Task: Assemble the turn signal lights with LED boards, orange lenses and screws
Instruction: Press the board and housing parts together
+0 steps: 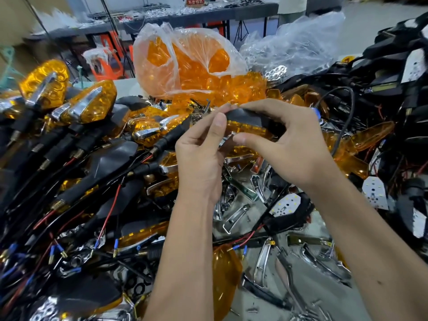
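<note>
— Both hands were on it: the left hand [203, 147] and right hand [284, 140] pinched one turn signal light [250, 122].
— Where?
— Above the worktop [266, 295], before the bag of orange lenses [187, 63].

Both hands [252, 144] gripping turn signal [251, 122] — parts-strewn table [266, 297]

Bright even indoor light, chrome glare, blurred and bowed edges.

Two bare forearms in shot, no sleeves showing, no gloves, no watch or rings on the left hand [199, 156] or the right hand [289, 144]. Short, plain fingernails.
</note>
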Demonstrator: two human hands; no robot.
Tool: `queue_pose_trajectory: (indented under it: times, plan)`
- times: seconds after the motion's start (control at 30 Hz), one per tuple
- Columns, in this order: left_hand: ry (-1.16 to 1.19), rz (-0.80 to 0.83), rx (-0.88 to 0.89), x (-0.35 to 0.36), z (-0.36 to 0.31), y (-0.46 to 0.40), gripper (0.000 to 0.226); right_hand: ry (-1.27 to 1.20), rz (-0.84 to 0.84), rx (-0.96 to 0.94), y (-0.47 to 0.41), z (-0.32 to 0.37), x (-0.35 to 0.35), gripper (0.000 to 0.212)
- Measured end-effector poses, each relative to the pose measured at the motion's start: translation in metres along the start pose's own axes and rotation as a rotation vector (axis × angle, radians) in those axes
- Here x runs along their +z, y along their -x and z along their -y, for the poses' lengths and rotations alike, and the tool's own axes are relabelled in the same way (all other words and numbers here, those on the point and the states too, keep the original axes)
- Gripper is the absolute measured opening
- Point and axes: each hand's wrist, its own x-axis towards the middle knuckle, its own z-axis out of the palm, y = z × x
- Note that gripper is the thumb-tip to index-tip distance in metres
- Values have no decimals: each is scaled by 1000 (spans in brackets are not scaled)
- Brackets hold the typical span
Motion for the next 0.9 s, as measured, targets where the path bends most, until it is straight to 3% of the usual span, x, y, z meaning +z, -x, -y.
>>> queue_pose_trajectory:
  times: [0.23, 0.33, 0.37, 0.5, 0.6, 0.67, 0.77, 0.83, 0.9]
  plan:
    - [-26, -115, -44, 3, 8, -1, 19, 102, -1, -22, 1, -1, 5, 35]
    - [-47, -105, -106, 4, 7, 1, 27, 184, 60, 22, 1, -1, 3, 25]
    - [-53, -67, -109, 2, 6, 0, 29, 128, 71, 63, 0, 0, 0, 21]
    - [-209, 131, -57, -6, 1, -4, 31, -280, 149, 387, -1, 10, -6, 52]
    - [-191, 228, -68, -6, 2, -1, 35, -477, 246, 626, 0, 15, -5, 48]
    - [-144, 275, -69, -5, 1, 1, 33, -619, 406, 705, 0, 14, -7, 40]
    - [-81, 210, -52, 0, -1, 1, 34, -783, 609, 765, 0, 15, -5, 30]
    - [-30, 76, -59, 6, -4, -3, 63, -829, 686, 815, 1, 15, 4, 38]
    - [117, 25, -88, 9, -5, -6, 75, -836, 729, 874, 4, 16, 14, 40]
